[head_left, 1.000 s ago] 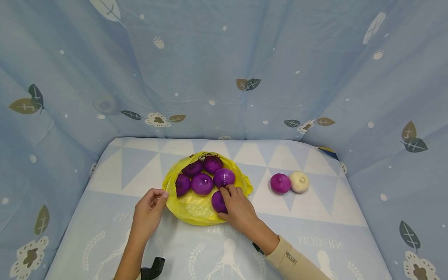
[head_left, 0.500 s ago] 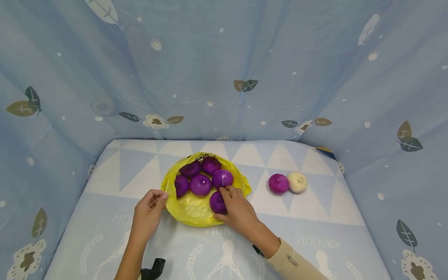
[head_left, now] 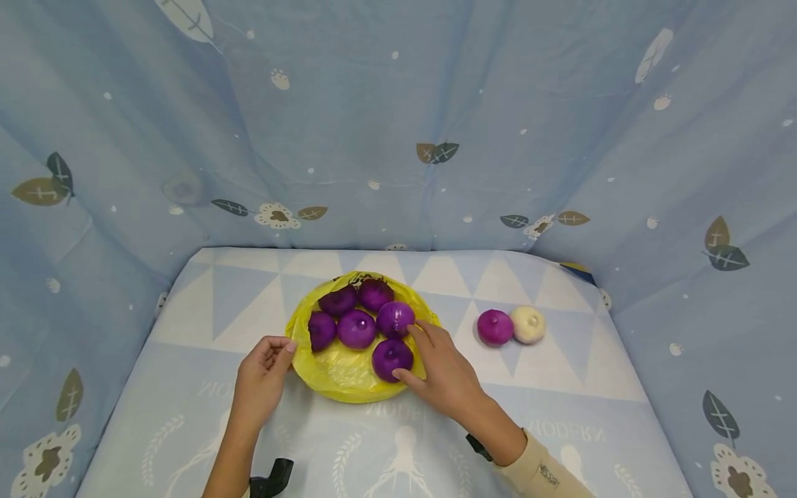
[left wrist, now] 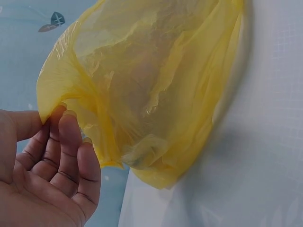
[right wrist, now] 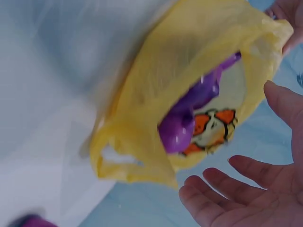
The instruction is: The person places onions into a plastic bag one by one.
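A yellow plastic bag (head_left: 342,373) lies on the table with its mouth spread wide. Several purple onions (head_left: 357,328) are inside it. At the bag's left edge, my left hand (head_left: 261,377) pinches the rim between thumb and fingertips; the left wrist view shows this hold on the thin yellow film (left wrist: 156,94). My right hand (head_left: 445,370) is over the bag's right side, fingers spread and apart. Closest to it is the front right onion (head_left: 392,358), lying in the bag. The right wrist view shows the fingers loosely extended, with nothing gripped.
To the right of the bag, a purple onion (head_left: 495,327) and a white onion (head_left: 528,324) sit side by side on the patterned tablecloth (head_left: 560,360). Blue leaf-print curtains (head_left: 373,124) stand behind and at both sides. A dark blue and yellow object (head_left: 579,271) shows at the back right corner.
My right hand has let go of the front right onion and drawn back to the right, leaving it in the bag. The left hand keeps its pinch on the rim.
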Tool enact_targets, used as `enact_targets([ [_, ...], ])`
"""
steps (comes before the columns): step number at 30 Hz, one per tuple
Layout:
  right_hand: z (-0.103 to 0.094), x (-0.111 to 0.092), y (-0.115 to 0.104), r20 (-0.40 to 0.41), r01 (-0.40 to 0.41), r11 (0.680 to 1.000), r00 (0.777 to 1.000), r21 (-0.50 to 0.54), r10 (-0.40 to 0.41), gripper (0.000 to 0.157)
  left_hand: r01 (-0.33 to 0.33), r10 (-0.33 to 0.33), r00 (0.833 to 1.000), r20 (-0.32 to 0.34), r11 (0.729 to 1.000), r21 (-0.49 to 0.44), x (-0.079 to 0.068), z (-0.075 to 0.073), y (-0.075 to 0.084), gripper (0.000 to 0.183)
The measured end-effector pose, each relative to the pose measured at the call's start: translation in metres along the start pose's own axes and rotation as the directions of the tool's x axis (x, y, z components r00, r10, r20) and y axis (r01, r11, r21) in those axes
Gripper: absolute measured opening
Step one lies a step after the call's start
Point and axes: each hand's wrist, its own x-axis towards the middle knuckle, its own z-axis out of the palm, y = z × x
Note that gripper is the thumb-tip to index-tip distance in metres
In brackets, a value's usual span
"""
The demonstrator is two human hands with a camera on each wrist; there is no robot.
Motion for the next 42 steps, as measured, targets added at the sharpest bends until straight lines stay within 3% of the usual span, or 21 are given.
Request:
enact_targets([
  [9,-0.024,-0.009,0.023,-0.083,-0.046,0.999,0.995,0.027,0.048,0.076,0.024,-0.024,1.000,0.007,0.999,-0.024,0.003,0.001,0.002,0.029],
  [17,-0.039,-0.016,0.051,-0.080,-0.139,0.990,0.987,0.017,0.140,0.083,0.030,-0.031,0.999,-0.009,0.998,-0.063,0.000,0.000,0.003,0.028],
  [27,-0.052,-0.014,0.085,-0.060,-0.273,0.962,0.960,0.016,0.274,0.099,0.042,-0.043,0.999,-0.020,0.997,-0.062,0.001,0.000,0.001,0.025],
  [42,-0.057,-0.016,0.114,-0.033,-0.310,0.950,0.951,-0.029,0.309,0.112,0.016,-0.018,1.000,-0.013,0.993,-0.114,0.000,-0.002,-0.001,0.027],
])
